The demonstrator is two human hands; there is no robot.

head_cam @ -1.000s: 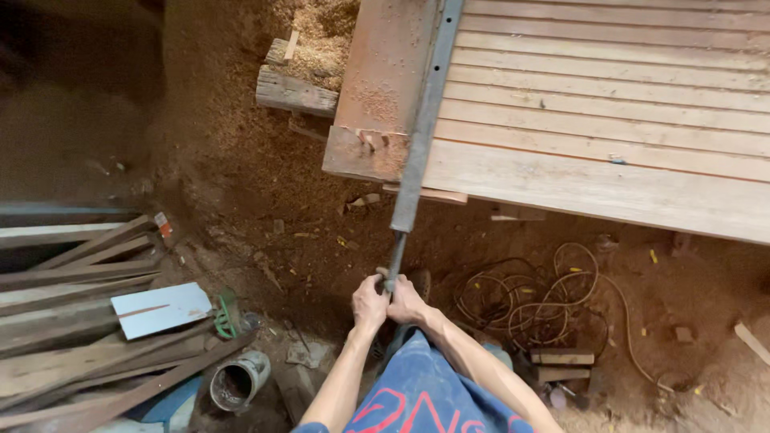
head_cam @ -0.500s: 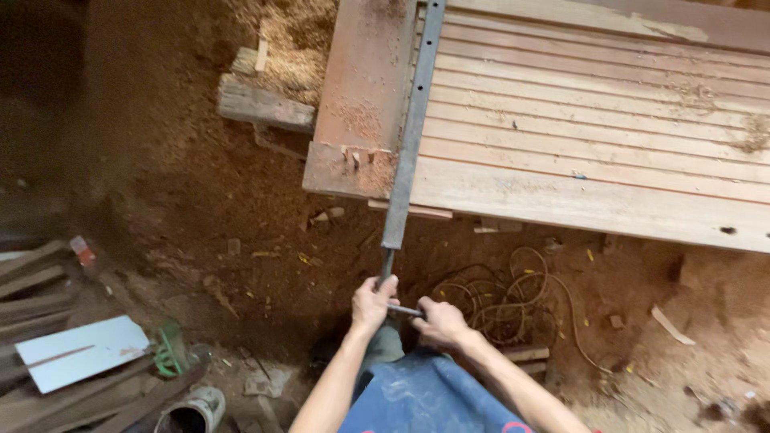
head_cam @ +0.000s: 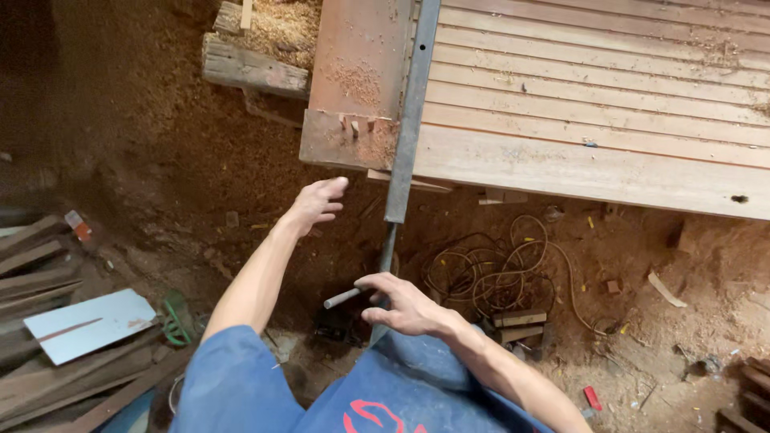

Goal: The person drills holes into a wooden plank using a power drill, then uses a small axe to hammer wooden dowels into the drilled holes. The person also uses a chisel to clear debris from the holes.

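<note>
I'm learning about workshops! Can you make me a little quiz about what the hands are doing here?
1. True or false: the left hand grips the long metal bar.
2. What does the right hand hold? A) a hammer B) the small crank handle C) a saw
3. What lies coiled on the dirt right of the bar?

Key
1. False: it is open in the air, beside the bar.
2. B
3. A tangle of cable.
</note>
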